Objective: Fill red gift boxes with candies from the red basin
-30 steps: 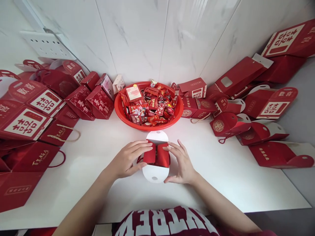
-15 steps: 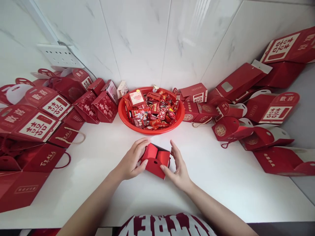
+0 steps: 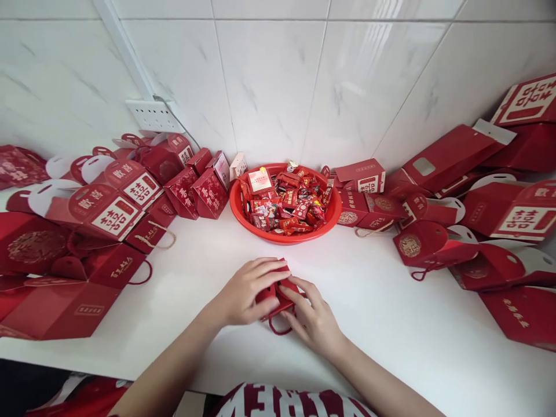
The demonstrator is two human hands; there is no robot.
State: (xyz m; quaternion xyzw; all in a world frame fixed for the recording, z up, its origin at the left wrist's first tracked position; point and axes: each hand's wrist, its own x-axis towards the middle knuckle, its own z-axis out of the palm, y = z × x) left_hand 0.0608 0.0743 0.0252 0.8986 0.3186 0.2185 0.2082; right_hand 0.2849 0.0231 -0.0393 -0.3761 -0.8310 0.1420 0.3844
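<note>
A small red paper gift box sits on the white counter just in front of me, mostly covered by both hands. My left hand curls over its top and left side, fingers pressed onto it. My right hand grips its right and near side. A red cord loop hangs out below the box. Behind it stands a red plastic basin heaped with wrapped red candies.
Many red gift boxes and bags are piled along the left and right of the counter, against the white tiled wall. A white socket strip with a cable is mounted at the back left.
The box's white round flaps were folded in and are no longer visible. Both hands closed over the box and pressed it shut. The camera view tilted up a little.
</note>
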